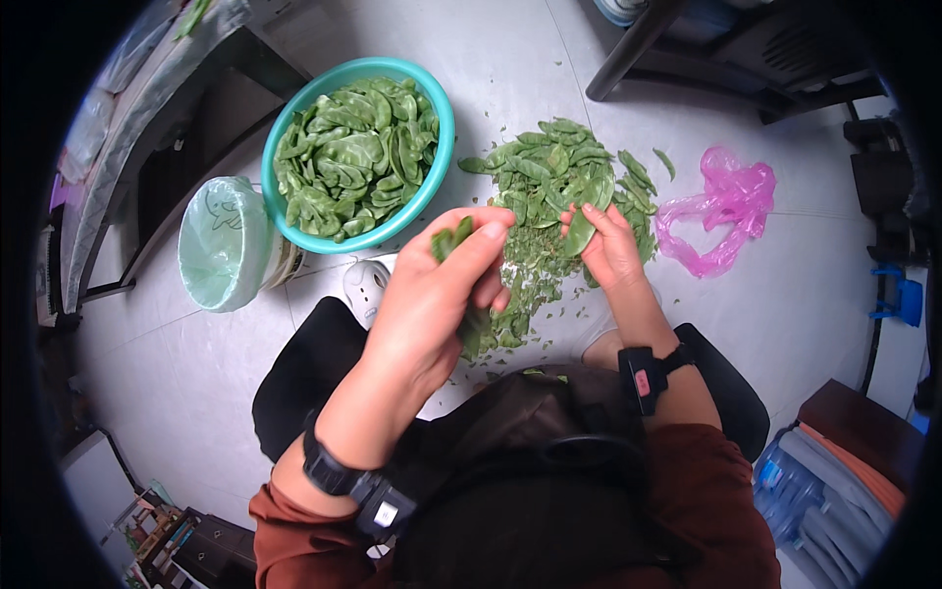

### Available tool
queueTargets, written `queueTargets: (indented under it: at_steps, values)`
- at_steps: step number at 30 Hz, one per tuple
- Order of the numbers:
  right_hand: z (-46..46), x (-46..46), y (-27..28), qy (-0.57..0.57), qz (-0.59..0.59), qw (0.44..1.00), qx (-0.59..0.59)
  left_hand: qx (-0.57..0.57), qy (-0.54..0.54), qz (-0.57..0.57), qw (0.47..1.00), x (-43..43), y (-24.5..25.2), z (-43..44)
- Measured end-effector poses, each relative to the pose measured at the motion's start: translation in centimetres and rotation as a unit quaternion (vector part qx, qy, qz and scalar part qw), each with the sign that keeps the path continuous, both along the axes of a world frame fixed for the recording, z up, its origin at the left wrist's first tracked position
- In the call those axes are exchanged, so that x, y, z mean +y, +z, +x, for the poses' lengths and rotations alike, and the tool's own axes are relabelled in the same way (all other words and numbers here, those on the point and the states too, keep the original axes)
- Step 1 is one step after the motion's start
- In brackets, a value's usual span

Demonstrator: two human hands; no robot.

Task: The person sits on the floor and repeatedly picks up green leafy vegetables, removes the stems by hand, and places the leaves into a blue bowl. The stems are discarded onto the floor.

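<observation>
My left hand (449, 272) is curled around several green bean pods (450, 239), with thumb and forefinger pinched together at the front. Whatever the pinch may hold is too small to tell. A single flat pod (581, 234) is held between the thumb and fingers of my right hand (609, 247). Below both hands, a heap of flat green pods (559, 158) lies on the floor. Loose trimmings (533, 283) spread from it towards my feet. Up to the left, a turquoise basin (445, 147) is filled with more pods (360, 154).
A bin (221, 247) lined with a pale green bag stands beside the basin. A crumpled pink plastic bag (736, 199) lies right of the heap. Dark wooden furniture (662, 51) stands at the top right. A large water bottle (787, 486) is at the lower right.
</observation>
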State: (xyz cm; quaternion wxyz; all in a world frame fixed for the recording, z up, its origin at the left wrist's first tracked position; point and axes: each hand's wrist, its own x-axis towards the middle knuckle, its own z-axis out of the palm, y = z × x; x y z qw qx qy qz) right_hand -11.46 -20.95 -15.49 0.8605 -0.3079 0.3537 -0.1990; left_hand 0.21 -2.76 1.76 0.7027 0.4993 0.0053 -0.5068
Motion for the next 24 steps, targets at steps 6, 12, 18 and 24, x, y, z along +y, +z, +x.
queueTargets:
  at_steps: [6,12,18,24]
  values:
    - [0.2,1.9,11.3,0.181,-0.131,0.974,-0.043,-0.172,-0.036,0.039,0.984,-2.1,-1.3,-0.6]
    - [-1.5,3.5,16.9,0.238,-0.163,0.957,0.007,-0.037,-0.095,-0.021,0.995,-1.9,-1.6,-0.7]
    - [-1.9,2.5,17.4,0.139,-0.107,0.984,0.031,0.08,-0.072,-0.07,0.992,-0.9,-1.0,-0.5]
    - [-0.6,2.6,16.2,0.173,-0.029,0.982,-0.063,-0.296,-0.187,0.101,0.931,-0.6,-2.0,-0.2]
